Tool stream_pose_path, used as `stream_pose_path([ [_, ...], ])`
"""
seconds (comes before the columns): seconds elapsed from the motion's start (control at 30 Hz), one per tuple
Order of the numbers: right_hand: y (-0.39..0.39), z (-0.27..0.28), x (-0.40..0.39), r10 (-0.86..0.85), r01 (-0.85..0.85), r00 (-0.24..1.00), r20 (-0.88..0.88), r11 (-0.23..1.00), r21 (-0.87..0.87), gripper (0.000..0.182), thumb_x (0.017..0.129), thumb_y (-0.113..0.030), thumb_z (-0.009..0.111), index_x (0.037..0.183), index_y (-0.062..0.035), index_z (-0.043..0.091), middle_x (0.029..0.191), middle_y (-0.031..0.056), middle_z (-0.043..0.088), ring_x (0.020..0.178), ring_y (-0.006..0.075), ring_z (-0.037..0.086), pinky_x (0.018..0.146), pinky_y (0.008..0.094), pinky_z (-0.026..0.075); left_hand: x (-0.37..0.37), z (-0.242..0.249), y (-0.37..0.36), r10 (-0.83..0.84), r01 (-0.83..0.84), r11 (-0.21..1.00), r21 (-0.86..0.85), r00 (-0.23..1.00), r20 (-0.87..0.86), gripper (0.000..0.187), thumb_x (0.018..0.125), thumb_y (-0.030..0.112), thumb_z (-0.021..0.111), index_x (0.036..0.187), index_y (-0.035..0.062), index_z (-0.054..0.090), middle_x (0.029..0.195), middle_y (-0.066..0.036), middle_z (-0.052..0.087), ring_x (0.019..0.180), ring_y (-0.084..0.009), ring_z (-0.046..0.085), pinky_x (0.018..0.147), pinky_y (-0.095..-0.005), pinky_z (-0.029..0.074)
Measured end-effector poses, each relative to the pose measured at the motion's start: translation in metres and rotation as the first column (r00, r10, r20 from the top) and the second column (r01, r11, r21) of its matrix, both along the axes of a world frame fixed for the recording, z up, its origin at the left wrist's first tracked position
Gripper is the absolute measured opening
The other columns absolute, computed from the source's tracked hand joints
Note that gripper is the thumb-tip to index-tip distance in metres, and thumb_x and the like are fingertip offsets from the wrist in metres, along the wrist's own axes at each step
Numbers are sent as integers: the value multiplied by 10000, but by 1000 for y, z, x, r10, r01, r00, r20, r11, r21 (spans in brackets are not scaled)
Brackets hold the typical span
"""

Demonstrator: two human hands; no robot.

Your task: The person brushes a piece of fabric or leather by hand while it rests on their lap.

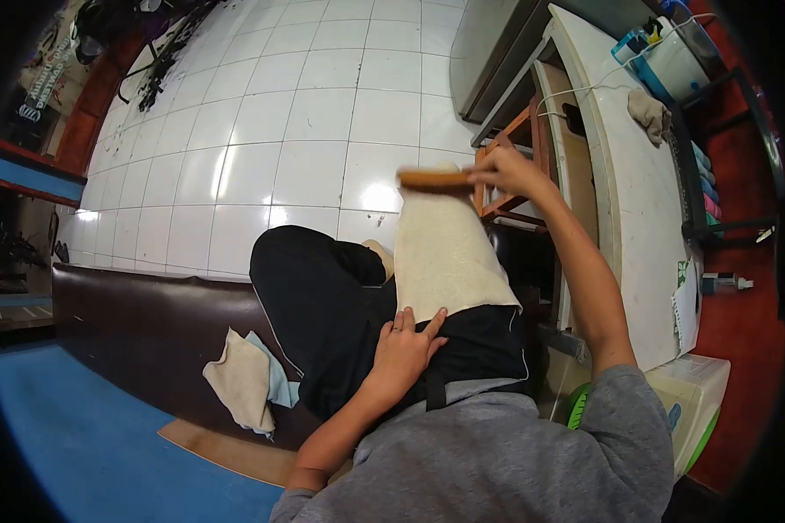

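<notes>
A cream cloth [449, 253] lies spread along my right thigh, its far end reaching past the knee. My left hand [403, 350] rests on the near edge of the cloth, fingers apart and fingertips pressing it against the black trousers. At the far end, my right hand [506, 170] is closed around one end of a long brown brush [433, 181], which lies crosswise over the cloth. The underside of the brush is hidden and slightly blurred. Beside my left leg, a beige cloth [240, 381] and a light blue cloth [279, 375] lie on the dark bench.
I sit on a dark brown padded bench [148, 318]. To my right stands a white table [632, 209] with a crumpled grey-beige cloth [650, 115] on it. A wooden stool [508, 205] is close by my right hand. White floor tiles [314, 113] extend ahead.
</notes>
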State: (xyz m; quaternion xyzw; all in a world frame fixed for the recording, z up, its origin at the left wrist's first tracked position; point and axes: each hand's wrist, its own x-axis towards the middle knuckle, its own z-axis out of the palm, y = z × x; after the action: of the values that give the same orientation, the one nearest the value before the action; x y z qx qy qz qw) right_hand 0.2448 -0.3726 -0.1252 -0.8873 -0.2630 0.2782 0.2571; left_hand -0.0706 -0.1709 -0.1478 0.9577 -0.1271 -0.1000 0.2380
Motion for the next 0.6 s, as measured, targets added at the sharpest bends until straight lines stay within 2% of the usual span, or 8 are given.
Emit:
stream_pose_path([
  [0.03,-2,-5,2,-76,60,894,441,997,50,360,871,-237,774,1175,-48,731,712,28,689,561,69,559,504,236,440,-1,0,0,-4,4,1000,1,1000,0,499,948,436,593,1407,241,567,1163,-294,610,1102,-402,620,911,-453,485],
  [0.07,-11,-6,4,-80,65,893,443,997,50,360,871,-237,774,1175,-48,731,712,28,689,561,69,559,504,236,440,-1,-1,0,4,-4,1000,-13,1000,-6,500,937,432,611,1399,246,575,1177,-306,597,1110,-408,616,912,-453,484],
  [0.23,-31,51,-56,-63,202,891,-450,942,268,390,850,-185,805,1217,-88,715,720,10,699,498,48,504,454,231,402,18,15,4,17,-13,997,-74,998,53,466,899,396,676,1313,185,650,1221,-318,562,1129,-428,604,929,-485,481],
  [0.33,-54,19,-96,0,182,773,-635,958,221,345,883,-135,774,1220,-84,716,699,-4,662,521,31,477,462,224,361,38,21,-2,-72,85,996,-40,963,260,424,871,354,717,1144,29,709,1322,-325,520,1144,-435,593,954,-494,480],
  [0.4,-68,-28,-119,-187,523,662,-726,809,268,352,908,-122,747,1250,-57,692,710,-3,633,535,39,468,471,225,359,40,7,-10,-111,124,949,-291,992,59,417,859,323,732,972,-78,709,1426,-321,461,1099,-436,611,947,-460,501],
  [0.47,-77,-75,-126,-377,680,696,-611,620,392,372,939,-139,713,1293,-38,659,763,-7,623,567,40,457,497,221,367,50,9,-14,-96,109,953,-284,994,59,375,872,306,727,875,-68,695,1355,-328,526,1023,-425,647,899,-421,530],
  [0.57,-83,-120,-119,-689,574,701,182,697,429,386,987,-214,653,1357,-103,629,677,-56,489,524,35,358,472,227,313,62,19,-12,-59,77,957,-278,996,72,321,884,266,716,836,-49,675,1046,-224,701,722,-399,668,722,-449,548],
  [0.6,-82,-110,-118,-693,574,697,184,694,436,386,987,-214,653,1357,-103,629,677,-56,489,524,35,358,472,227,313,70,22,-12,-63,82,958,-274,995,79,321,884,266,716,836,-49,675,1046,-224,701,722,-399,668,722,-449,548],
])
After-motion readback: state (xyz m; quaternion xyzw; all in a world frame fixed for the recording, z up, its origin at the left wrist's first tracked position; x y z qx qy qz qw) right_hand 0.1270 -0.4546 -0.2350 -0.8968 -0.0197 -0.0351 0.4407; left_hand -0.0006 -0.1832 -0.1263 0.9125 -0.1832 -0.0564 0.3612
